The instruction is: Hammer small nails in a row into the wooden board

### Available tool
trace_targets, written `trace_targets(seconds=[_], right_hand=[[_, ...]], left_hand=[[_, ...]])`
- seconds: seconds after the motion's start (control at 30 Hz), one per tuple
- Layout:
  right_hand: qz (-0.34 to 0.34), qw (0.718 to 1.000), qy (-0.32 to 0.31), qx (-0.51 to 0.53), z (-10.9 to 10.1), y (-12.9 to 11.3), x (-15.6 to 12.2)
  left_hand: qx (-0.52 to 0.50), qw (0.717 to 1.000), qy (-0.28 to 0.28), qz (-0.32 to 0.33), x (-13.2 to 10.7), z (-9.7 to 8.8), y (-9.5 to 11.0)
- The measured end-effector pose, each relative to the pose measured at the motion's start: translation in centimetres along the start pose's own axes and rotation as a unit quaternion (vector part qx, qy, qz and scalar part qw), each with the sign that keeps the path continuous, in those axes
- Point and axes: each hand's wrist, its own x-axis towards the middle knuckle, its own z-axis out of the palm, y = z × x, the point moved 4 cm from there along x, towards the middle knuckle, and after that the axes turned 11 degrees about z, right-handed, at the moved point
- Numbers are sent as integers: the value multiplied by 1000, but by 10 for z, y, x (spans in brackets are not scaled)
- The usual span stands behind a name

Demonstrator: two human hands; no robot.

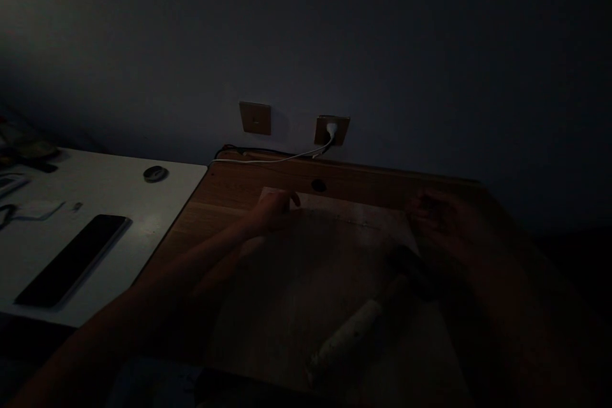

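Note:
The scene is very dark. A pale sheet or board lies on a brown wooden desk. My left hand rests at the sheet's far left corner, fingers curled on its edge. My right hand sits at the sheet's far right corner, fingers bent, too dark to see what they hold. A hammer with a pale handle and dark head lies on the sheet between my arms, untouched.
A white table adjoins on the left with a dark flat phone-like slab, a small round object and clutter. On the wall are a switch plate and a socket with a white plug and cable.

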Motion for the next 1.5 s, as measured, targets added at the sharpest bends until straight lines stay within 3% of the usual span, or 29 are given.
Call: trace_targets(seconds=[0.07,0.17,0.27,0.33,0.4,0.47,0.5,0.6,0.7,0.77,0.83,0.9,1.0,1.1,1.2,1.3,1.4,1.5], right_hand=[[7,1000,-1,-11,7,0,-2],[14,996,3,-83,23,7,2],[-5,980,10,-200,39,15,11],[-23,958,19,-285,47,20,17],[-40,935,25,-352,54,23,21],[-55,917,18,-395,59,25,24],[-62,911,11,-408,61,25,24],[-73,907,-2,-415,62,22,24],[-73,927,6,-367,56,14,22],[-62,948,9,-312,49,7,20],[-47,964,-2,-261,45,1,17],[-32,973,-19,-229,45,-3,16],[-17,972,-27,-231,53,-2,19],[-27,957,-15,-287,67,6,24],[-55,930,-4,-363,82,15,25],[-76,909,-1,-409,92,19,22],[-93,910,-3,-404,96,16,20],[-105,933,-5,-345,92,3,17]], left_hand=[[168,983,-59,48,3,6,7],[302,937,-123,122,8,12,15],[337,913,-147,176,14,10,23],[316,923,-128,177,19,6,29],[239,957,-66,152,25,-1,36],[65,994,17,90,30,-8,38],[-30,997,50,54,32,-9,37],[-268,957,89,-62,30,-4,24],[-356,921,88,-130,23,2,8],[-298,944,67,-122,19,3,1],[-165,984,17,-64,18,4,2],[-14,999,-35,6,18,7,7],[185,974,-90,92,18,15,18],[286,934,-134,170,19,24,25],[312,910,-150,227,23,28,29],[301,913,-154,227,31,25,30],[268,935,-126,196,38,17,33],[105,986,-15,129,42,8,37]])
